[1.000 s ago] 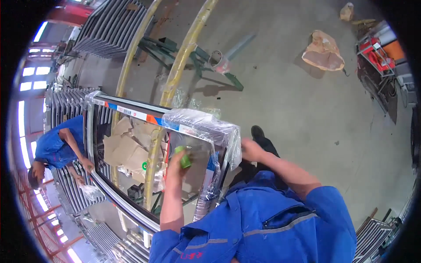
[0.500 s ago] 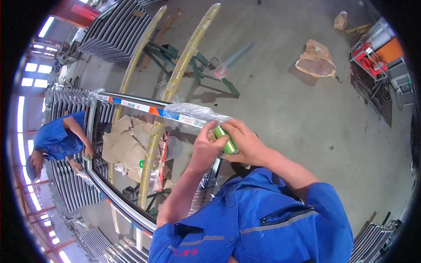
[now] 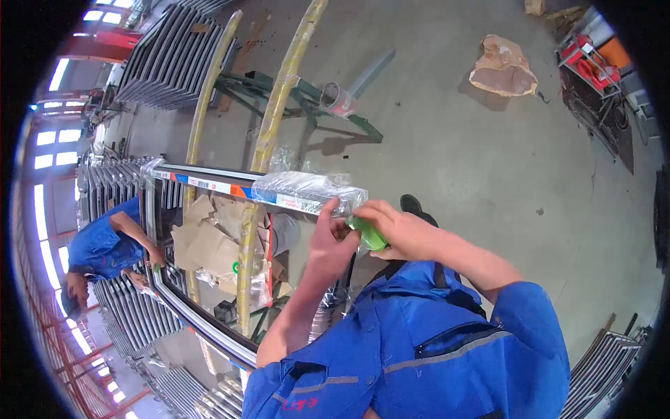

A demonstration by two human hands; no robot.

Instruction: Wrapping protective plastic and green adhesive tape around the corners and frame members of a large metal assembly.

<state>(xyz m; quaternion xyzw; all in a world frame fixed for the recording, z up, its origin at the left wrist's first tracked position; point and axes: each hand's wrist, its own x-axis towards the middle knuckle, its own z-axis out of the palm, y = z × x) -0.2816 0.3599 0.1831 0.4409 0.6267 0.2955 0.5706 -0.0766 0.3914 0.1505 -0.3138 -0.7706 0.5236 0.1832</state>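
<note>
A long metal frame (image 3: 227, 187), with a printed label strip along its side, stretches from the far left to my hands. Clear plastic film (image 3: 296, 190) wraps its near end at the corner. My right hand (image 3: 399, 230) is closed around a bright green tape roll (image 3: 367, 234) just beside that corner. Next to it, my left hand (image 3: 331, 243) has its index finger raised against the wrapped end. Its thumb and other fingers are bent together by the roll, and what they pinch is hidden.
Yellow-wrapped beams (image 3: 273, 115) on green trestles (image 3: 307, 105) pass beneath the frame. A co-worker in blue (image 3: 105, 241) handles the frame's far left side. Brown paper (image 3: 209, 234) lies below, near a bucket (image 3: 283, 234). Crumpled paper (image 3: 504, 66) and a cart (image 3: 590, 63) stand right.
My hands have drawn slightly apart. The left has moved off the roll toward the wrapped corner, while the right keeps the roll, now tilted differently. The view has shifted a little.
</note>
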